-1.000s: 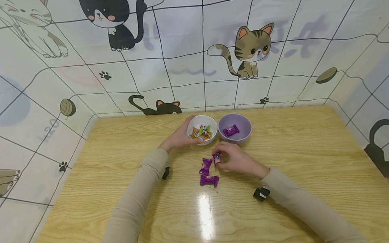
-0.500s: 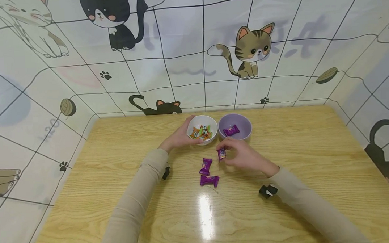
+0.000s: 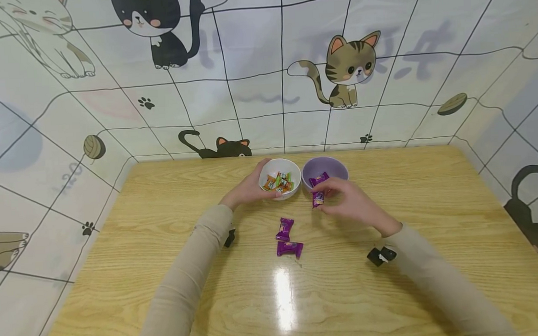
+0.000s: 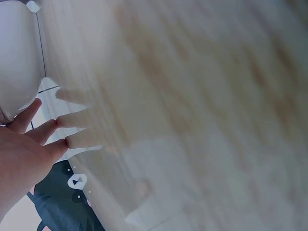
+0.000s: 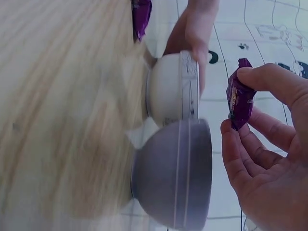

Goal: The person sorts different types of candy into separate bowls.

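My right hand (image 3: 353,202) pinches a purple-wrapped candy (image 3: 318,200) between thumb and fingertips, at the near rim of the purple bowl (image 3: 336,169). In the right wrist view, the held candy (image 5: 240,96) is just above rim height, beside that bowl. Another purple candy (image 3: 318,179) lies inside the bowl. My left hand (image 3: 247,190) holds the white bowl (image 3: 279,164) from its left side, thumb along the front and fingers behind. Orange and green wrapped candies (image 3: 278,181) lie in the white bowl. From the left wrist, my spread fingers (image 4: 45,131) show against the bowl's wall.
Two purple candies, one upright in view (image 3: 284,229) and one crosswise (image 3: 289,249), lie on the wooden table (image 3: 162,207) in front of the bowls. The bowls stand side by side near the back edge. A cat-printed wall covering (image 3: 257,103) rises behind and at both sides.
My right hand has carried the purple candy away from the two on the table, up and rightward to the purple bowl's rim. My left hand stays at the white bowl.
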Demonstrator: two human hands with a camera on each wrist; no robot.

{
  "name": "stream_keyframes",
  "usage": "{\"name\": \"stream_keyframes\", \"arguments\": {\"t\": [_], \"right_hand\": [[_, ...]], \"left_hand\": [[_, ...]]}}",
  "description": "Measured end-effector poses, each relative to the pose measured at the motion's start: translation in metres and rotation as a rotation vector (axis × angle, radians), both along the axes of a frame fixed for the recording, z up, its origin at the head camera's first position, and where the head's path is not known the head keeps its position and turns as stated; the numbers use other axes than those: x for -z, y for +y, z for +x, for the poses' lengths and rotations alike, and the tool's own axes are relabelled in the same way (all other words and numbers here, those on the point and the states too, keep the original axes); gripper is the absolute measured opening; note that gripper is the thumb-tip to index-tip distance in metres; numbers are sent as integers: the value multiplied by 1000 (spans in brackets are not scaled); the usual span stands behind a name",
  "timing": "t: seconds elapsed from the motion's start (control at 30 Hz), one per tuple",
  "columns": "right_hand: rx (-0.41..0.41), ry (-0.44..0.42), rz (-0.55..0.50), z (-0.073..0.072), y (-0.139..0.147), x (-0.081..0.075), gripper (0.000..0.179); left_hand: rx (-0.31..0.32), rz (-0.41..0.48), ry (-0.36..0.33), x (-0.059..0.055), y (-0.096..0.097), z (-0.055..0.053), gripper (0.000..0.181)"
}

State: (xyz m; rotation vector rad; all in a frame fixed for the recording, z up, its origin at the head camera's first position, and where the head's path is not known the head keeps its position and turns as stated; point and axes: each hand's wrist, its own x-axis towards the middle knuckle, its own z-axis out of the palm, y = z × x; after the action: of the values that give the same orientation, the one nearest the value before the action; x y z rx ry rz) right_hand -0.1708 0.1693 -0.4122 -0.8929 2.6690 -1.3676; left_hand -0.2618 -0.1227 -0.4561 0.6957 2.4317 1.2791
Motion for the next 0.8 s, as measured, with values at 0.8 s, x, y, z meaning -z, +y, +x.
{"name": "stream_keyframes", "arguments": {"t": [0.8], "right_hand": [[230, -122, -12, -32, 29, 1, 41]], "left_hand": [[-7, 21, -20, -1, 0, 2, 104]]}}
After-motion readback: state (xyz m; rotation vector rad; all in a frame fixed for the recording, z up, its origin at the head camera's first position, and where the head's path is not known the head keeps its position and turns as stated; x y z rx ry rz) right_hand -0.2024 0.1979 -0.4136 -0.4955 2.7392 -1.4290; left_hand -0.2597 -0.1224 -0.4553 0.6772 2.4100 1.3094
